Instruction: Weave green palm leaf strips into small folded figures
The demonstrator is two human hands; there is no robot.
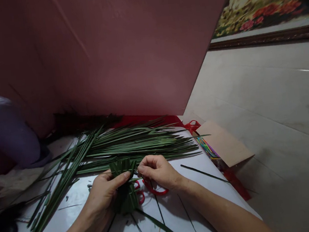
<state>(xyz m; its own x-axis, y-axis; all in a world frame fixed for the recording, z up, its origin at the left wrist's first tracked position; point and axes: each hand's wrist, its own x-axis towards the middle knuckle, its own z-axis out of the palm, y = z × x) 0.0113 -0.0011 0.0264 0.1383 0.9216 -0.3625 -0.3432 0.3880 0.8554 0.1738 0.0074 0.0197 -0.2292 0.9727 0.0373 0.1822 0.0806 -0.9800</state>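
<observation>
A piece of woven green leaf strips (127, 197) is in my left hand (104, 188), whose thumb presses on its upper face. Close by its right edge, my right hand (157, 169) has thumb and forefinger pinched together. What lies between those fingertips is too small and dark to make out. Red scissor handles (141, 197) show below and between the hands, partly covered by the weave and the right hand. A long loose leaf strip (164, 226) runs from under the weave toward the front edge.
Behind the hands lies a big pile of long green leaves (135, 144) on the white tabletop (207, 192). Scraps are scattered about. At left stands a purple object (8, 129); at right, an open cardboard box (224, 141). A pink panel (136, 51) rises behind.
</observation>
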